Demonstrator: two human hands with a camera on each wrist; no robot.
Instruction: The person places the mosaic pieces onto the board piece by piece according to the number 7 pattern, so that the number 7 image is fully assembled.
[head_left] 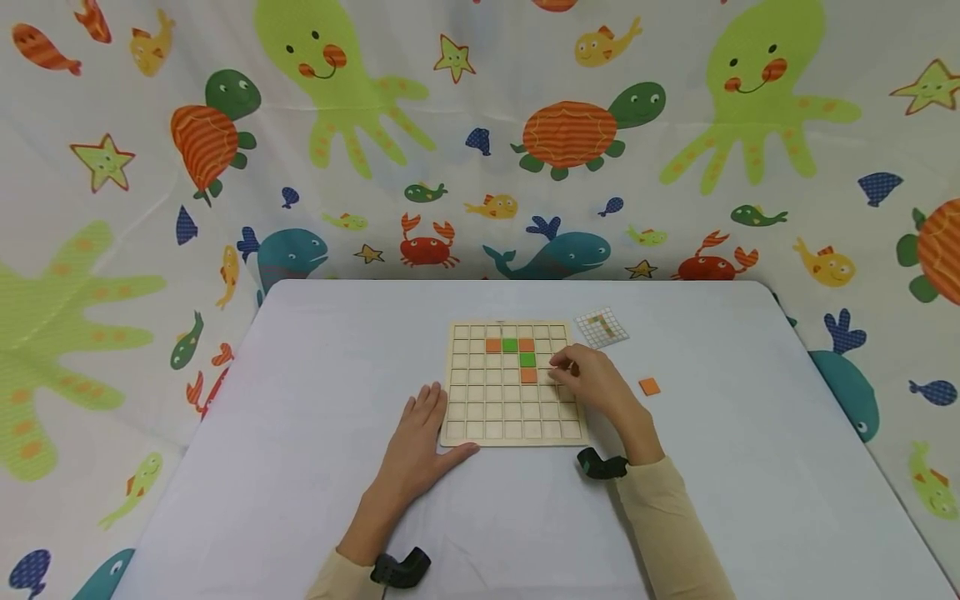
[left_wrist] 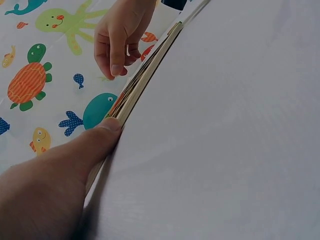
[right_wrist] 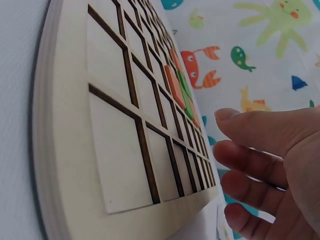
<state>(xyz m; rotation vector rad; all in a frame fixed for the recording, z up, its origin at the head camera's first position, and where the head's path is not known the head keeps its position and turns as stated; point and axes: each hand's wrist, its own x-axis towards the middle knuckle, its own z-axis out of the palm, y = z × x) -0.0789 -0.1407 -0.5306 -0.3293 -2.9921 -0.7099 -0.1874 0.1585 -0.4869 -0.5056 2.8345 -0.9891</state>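
A wooden grid board [head_left: 491,423] lies on the table. Set in its squares are three orange tiles [head_left: 529,376] and two green tiles [head_left: 528,360], a row of three with two more running down from its right end. My left hand [head_left: 416,433] rests against the board's left side, fingers extended, and its thumb [left_wrist: 107,127] touches the near edge. Over the right part of the board hovers my right hand [head_left: 596,383], just right of the tiles. Its fingers are loosely bent with nothing between thumb and fingertips, as the right wrist view also shows [right_wrist: 270,165].
A small card [head_left: 601,327] printed with a coloured grid pattern lies beyond the right hand, by the board's far right corner. One loose orange tile [head_left: 649,387] is on the white table [head_left: 300,375] to the right. A patterned curtain [head_left: 465,92] hangs behind the table.
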